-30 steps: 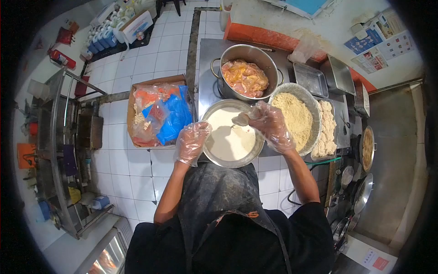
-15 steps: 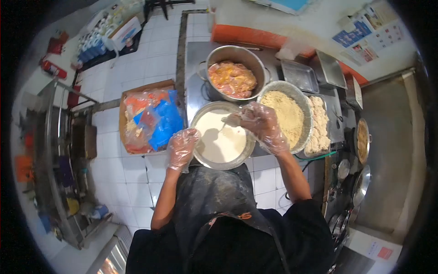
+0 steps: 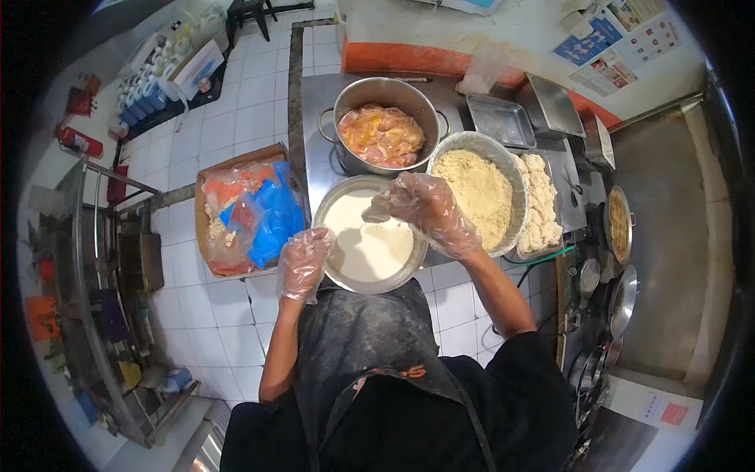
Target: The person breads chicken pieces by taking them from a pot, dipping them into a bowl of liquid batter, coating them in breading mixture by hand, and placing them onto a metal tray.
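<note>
The left hand (image 3: 307,261), in a clear plastic glove, is at the left rim of the metal bowl (image 3: 370,288) with white liquid (image 3: 363,253). Its fingers are curled inward; whether this grip pinches the rim, I cannot tell. The right hand (image 3: 429,208), gloved in the same way, is above the liquid, and its fingers bend down toward the bowl. I cannot tell whether this grip is pinching some piece. The bowl is located at the near edge of the tabletop (image 3: 322,93). Just behind it stands the large pot (image 3: 385,91) with raw meat (image 3: 381,138). To the right is a bowl of crumbs (image 3: 476,197), and beside this, coated pieces (image 3: 541,206) lie in a tray. On the left, the cardboard box (image 3: 202,228) contains plastic bags.
</note>
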